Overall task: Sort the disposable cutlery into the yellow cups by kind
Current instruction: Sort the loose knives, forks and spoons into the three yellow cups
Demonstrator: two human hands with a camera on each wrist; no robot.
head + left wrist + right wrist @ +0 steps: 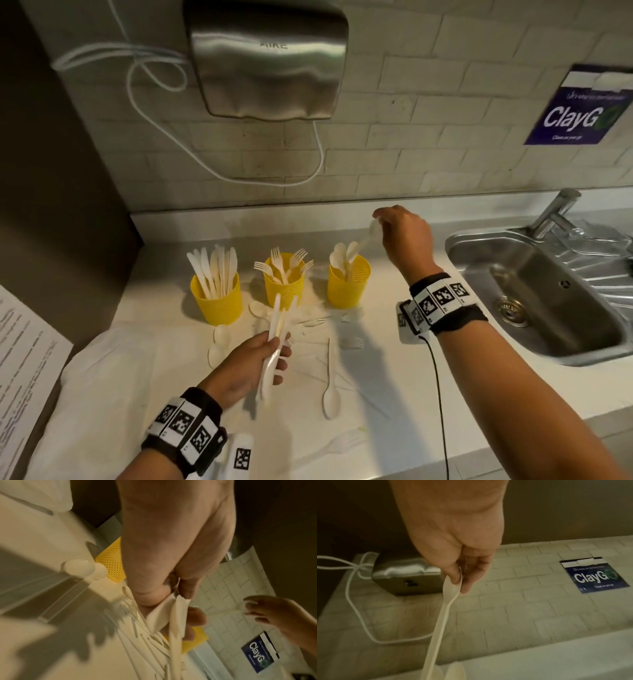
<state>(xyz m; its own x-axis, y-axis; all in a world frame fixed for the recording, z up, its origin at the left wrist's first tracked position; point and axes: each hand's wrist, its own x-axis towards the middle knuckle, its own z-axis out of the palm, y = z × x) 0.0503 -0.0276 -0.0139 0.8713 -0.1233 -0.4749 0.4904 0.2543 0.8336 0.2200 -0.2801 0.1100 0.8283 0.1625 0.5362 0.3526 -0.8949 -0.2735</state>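
Head view: right hand (406,236) raised, pinching a spoon (364,240) by its bowl; left hand (253,359) grasps knives (277,329).

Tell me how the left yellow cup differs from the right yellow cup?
The left yellow cup holds knives, packed close and upright; the right yellow cup holds only a few spoons, bowls up. No hand is at the left cup, while the right hand is over the right cup, its fingers pinching a spoon by its bowl. Both share the same yellow textured look.
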